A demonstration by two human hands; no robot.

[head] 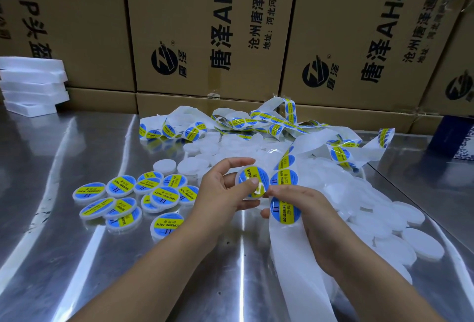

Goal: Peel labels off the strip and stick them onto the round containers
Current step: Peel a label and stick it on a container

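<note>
Labelled containers lie grouped at left on the steel table. The left hand grips a round container above the table, fingers curled round its rim, thumb pressed on its label. Just beside it, the right hand pinches the label strip. Unlabelled containers lie heaped at right.

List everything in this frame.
Labelled containers: about a dozen, blue-yellow tops, table left.
Unlabelled containers: many, white, heaped centre-right.
Label strip: one, white backing with blue-yellow labels, tangled behind heap.
Cardboard boxes: several, brown, stacked behind.
Slabs: about five, white, stacked far left.
Box: one, blue, right edge.
Table: one, shiny metal.
Held container: one, labelled, in left hand.
Left hand: grips Held container, thumb on label.
Right hand: holds Label strip.
</note>
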